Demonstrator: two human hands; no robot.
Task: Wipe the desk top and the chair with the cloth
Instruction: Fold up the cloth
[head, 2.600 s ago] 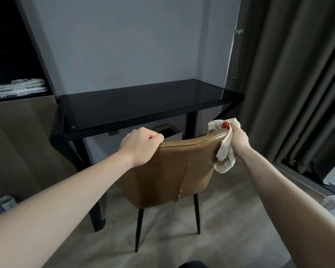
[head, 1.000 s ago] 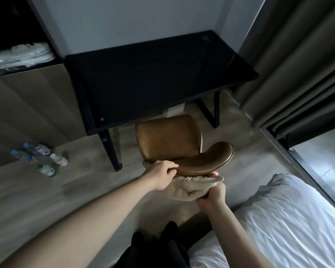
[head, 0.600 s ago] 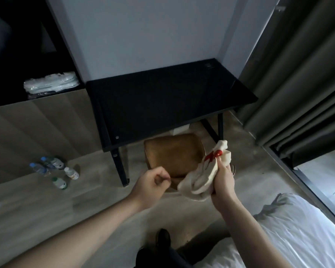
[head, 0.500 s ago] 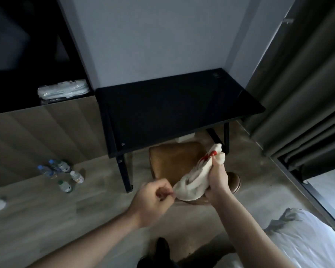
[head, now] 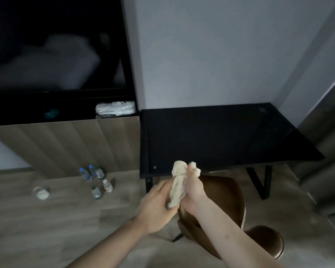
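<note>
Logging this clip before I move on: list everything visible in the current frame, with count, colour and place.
desk: 1, black, against the wall, right of the cabinet
chair: 1, brown, on the floor in front of the desk
cloth: 1, cream, held between both hands
bottles: about 4, small, on the floor left of the desk
round container: 1, whitish, on the floor at left
cabinet: 1, wood-fronted, at left
packet: 1, white, on the cabinet shelf
curtain: grey, at right
left hand: grips the cloth
right hand: grips the cloth
</note>
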